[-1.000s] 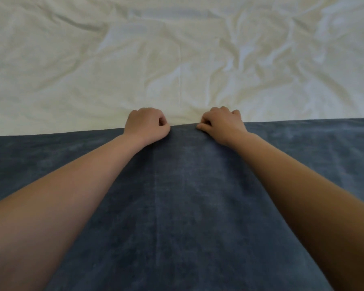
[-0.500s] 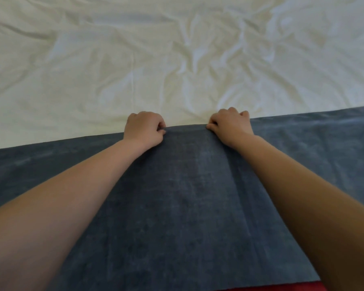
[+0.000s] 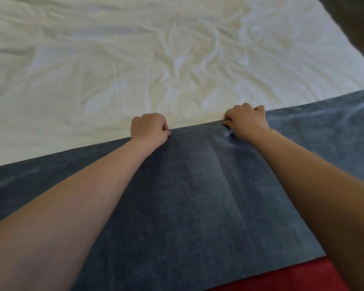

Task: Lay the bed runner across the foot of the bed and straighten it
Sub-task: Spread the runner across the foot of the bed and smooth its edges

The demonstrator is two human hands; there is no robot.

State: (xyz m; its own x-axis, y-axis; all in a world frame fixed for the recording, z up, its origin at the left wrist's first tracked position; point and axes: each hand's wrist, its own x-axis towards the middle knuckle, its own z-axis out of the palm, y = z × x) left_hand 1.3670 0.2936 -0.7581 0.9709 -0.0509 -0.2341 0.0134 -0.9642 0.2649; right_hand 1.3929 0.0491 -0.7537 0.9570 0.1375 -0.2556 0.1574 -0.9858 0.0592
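A dark blue-grey bed runner [image 3: 189, 196] lies as a wide band across the near part of the bed, over a wrinkled white sheet [image 3: 135, 70]. Both of my arms reach forward onto it. My left hand [image 3: 148, 128] grips the runner's far edge with curled fingers, just left of centre. My right hand [image 3: 246, 120] pinches the same far edge further right, raising a small pucker in the cloth beside the thumb. The far edge runs slanted, higher at the right. A faint fold crease runs down the runner between my arms.
A strip of red fabric [image 3: 282, 276] shows below the runner's near edge at the bottom right. A dark area [image 3: 357, 24] lies past the bed's right edge at the top right corner.
My hands have moved apart along the runner's far edge, the right one sliding rightward. The view has turned, so the edge now slants and the red strip and bed's right edge show.
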